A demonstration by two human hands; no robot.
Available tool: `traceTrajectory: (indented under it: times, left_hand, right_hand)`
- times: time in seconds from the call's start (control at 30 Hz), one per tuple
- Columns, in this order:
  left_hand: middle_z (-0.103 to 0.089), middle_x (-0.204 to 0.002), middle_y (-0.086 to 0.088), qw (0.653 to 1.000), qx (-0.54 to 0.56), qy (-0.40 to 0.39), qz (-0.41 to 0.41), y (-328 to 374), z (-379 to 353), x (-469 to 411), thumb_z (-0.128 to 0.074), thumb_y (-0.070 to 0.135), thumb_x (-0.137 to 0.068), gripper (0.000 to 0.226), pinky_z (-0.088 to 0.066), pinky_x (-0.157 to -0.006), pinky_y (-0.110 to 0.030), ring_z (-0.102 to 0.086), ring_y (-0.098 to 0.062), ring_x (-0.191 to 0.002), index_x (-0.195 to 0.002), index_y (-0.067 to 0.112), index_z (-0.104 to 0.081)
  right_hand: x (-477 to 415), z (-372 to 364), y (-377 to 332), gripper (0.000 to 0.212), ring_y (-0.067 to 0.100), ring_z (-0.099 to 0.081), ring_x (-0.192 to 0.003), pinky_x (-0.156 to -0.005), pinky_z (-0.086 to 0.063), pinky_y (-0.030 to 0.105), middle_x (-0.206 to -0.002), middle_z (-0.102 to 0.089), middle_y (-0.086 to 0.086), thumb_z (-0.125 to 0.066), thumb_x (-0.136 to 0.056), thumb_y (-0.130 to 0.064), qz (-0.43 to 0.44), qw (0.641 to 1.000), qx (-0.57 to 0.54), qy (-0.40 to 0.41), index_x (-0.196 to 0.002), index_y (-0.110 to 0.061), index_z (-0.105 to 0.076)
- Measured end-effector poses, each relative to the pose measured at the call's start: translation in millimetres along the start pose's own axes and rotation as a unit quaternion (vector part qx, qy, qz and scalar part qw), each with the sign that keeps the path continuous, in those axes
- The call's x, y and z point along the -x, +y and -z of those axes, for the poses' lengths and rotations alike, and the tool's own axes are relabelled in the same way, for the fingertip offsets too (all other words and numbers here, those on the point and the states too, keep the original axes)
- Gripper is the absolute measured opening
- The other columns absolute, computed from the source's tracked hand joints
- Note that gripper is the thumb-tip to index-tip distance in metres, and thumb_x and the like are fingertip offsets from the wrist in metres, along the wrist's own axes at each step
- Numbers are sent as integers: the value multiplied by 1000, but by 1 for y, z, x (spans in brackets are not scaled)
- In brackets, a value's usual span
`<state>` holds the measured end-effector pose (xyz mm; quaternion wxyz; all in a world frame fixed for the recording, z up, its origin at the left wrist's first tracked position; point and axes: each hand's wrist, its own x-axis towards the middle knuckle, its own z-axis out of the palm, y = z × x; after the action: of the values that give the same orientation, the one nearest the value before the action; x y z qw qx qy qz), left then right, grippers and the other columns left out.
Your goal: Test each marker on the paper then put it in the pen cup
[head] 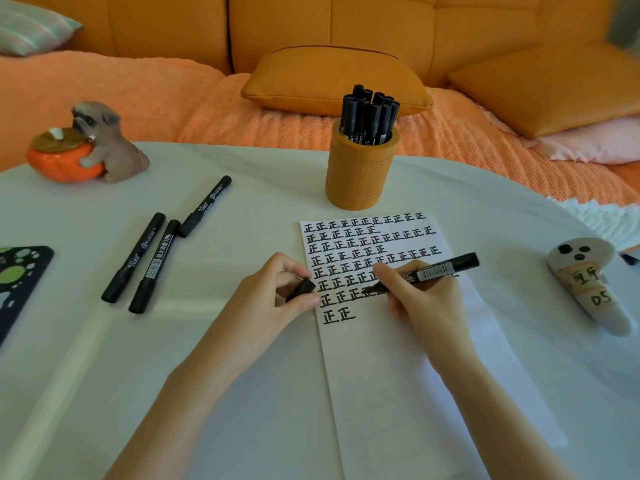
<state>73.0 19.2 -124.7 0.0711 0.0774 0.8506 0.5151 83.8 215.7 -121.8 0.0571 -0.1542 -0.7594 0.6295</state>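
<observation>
My right hand (pixel 420 299) grips an uncapped black marker (pixel 433 271), its tip down on the white paper (pixel 398 358) beside rows of black written characters. My left hand (pixel 277 299) pinches the marker's black cap (pixel 302 289) at the paper's left edge. An orange pen cup (pixel 360 168) stands just beyond the paper, holding several black markers (pixel 369 116). Three capped black markers (pixel 156 251) lie on the table to the left.
A dog figurine hugging an orange fruit (pixel 86 147) sits at the back left. A dark patterned object (pixel 17 282) lies at the left edge. A white labelled device (pixel 588 285) rests at the right. An orange sofa with cushions (pixel 336 81) stands behind the white table (pixel 173 375).
</observation>
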Motion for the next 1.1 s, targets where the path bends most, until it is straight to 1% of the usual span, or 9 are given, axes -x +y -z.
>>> traceTrajectory:
  times: [0.07,0.13,0.2,0.3,0.43,0.53,0.67,0.8,1.1]
  left_hand:
    - [-69,-87,18,1000,-11,2,4,-1,0,-1,-71,26,-81,20,-38,-64,-2,-56,7,-65,-90,30,-54]
    - [-69,-86,17,1000,-12,1,9,-2,-2,-1,-72,26,-81,19,-38,-65,-1,-57,10,-70,-89,31,-55]
    - [-69,-89,16,1000,-13,-3,14,-4,-3,-2,-72,26,-80,18,-38,-65,-1,-59,9,-73,-89,32,-58]
    - [-70,-93,16,1000,-13,-9,13,-6,-3,-3,-73,25,-79,18,-37,-65,-1,-60,8,-77,-88,33,-59]
    - [-70,-91,17,1000,-13,-9,14,-7,-3,-3,-73,25,-79,17,-38,-65,-1,-60,9,-75,-91,31,-61]
    - [-69,-89,18,1000,-14,-6,14,-8,-3,-3,-73,25,-79,17,-38,-65,-1,-60,9,-74,-90,31,-62]
    - [-70,-87,17,1000,-18,-8,17,-8,-4,-4,-73,25,-79,17,-38,-65,-2,-59,10,-72,-90,31,-62]
    - [-70,-87,17,1000,-16,-8,22,-8,-4,-5,-73,26,-79,17,-38,-65,-1,-59,10,-72,-90,32,-62]
    - [-70,-88,17,999,-21,-12,23,-8,-3,-5,-73,26,-80,16,-37,-64,-1,-58,11,-71,-90,32,-62]
  right_hand:
    - [3,-2,2,37,12,-36,-46,-48,-30,22,-48,-44,1,-72,-82,-27,2,999,32,4,-55,-10,-52]
    - [3,-5,5,38,8,-30,-44,-44,-25,18,-44,-38,-8,-71,-82,-27,4,999,52,11,-52,-15,-52]
    - [3,-7,7,35,5,-28,-40,-40,-22,13,-42,-36,-13,-69,-84,-25,16,997,76,19,-58,-9,-52]
    - [4,-10,9,34,5,-33,-42,-41,-27,13,-49,-44,-5,-66,-86,-22,43,994,99,30,-66,1,-52]
    - [5,-11,11,33,4,-35,-43,-42,-27,12,-46,-47,-8,-67,-86,-23,45,994,90,33,-65,0,-53]
    - [6,-11,10,33,4,-36,-44,-42,-28,13,-52,-54,1,-67,-85,-24,51,994,93,31,-65,-2,-54]
    - [6,-12,11,31,3,-37,-42,-41,-27,12,-47,-50,-8,-68,-85,-24,52,994,89,28,-62,-7,-56]
    - [6,-12,11,32,3,-38,-45,-43,-29,12,-53,-56,5,-68,-85,-26,56,993,100,19,-63,-6,-57]
    - [4,-11,13,40,9,-26,-48,-41,-23,16,-54,-34,2,-65,-87,-23,71,990,118,37,-74,10,-48]
